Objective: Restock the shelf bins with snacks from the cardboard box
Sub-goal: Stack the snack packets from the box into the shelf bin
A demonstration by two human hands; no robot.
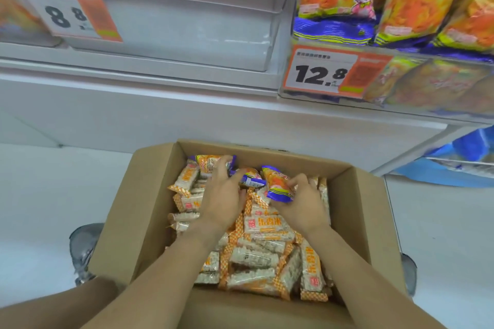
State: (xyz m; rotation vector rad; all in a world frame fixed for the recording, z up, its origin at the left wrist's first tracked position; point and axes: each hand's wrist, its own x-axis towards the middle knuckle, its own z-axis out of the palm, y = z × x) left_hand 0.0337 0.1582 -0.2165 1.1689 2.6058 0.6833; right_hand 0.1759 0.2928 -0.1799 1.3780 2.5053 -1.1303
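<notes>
An open cardboard box (149,211) on the floor holds several orange-checked rice snack packs (267,227) and a few orange-and-purple snack bags at its far end. My left hand (222,195) reaches into the far end, its fingers curled over an orange-and-purple bag (208,163). My right hand (302,203) grips another orange-and-purple bag (278,184), lifted slightly off the pile. A third such bag (251,177) lies between my hands. Above, a clear shelf bin (187,35) holds nothing visible. The bin to its right (427,83) holds matching orange-and-purple bags.
Price tags read 8.8 (72,14) on the clear bin and 12.8 (328,73) on the right bin. A blue bag (459,165) lies on the floor at right. A white shelf base stands behind the box. My shoes (83,248) flank the box.
</notes>
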